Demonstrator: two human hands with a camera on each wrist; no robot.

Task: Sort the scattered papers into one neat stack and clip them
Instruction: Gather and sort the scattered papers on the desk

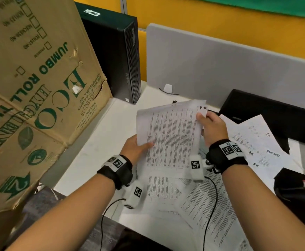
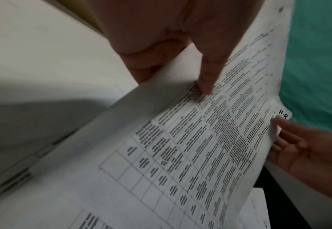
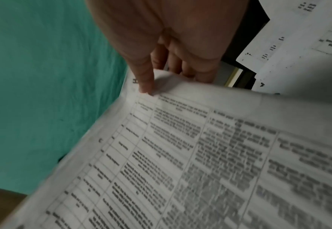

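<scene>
White counter [image 1: 100, 142] fills the foreground, backed by a grey divider panel [image 1: 220, 66] and a yellow wall. Both hands hold one printed sheet [image 1: 169, 134] lifted off the counter and tilted: the left hand [image 1: 135, 149] pinches its left edge, thumb on the printed face, and the right hand [image 1: 212, 127] pinches the top right corner beside the handwritten "H.R".

Only the left wrist view shows the left hand's fingers [image 2: 139, 68] curled behind the page with the thumb lying flat across the table rows. Only the right wrist view shows the right hand's fingers [image 3: 192, 68] tucked behind the corner. Both views are blurred.

That sheet carries a dense ruled table of small print. More loose papers [image 1: 256, 142] lie fanned on the counter beneath and to the right, overlapping at angles; one rests partly on a black device [image 1: 267, 109].

A large cardboard box [image 1: 35, 87] crowds the left edge, with a black computer case [image 1: 115, 57] behind it. Bare counter lies between the box and the lifted sheet.
</scene>
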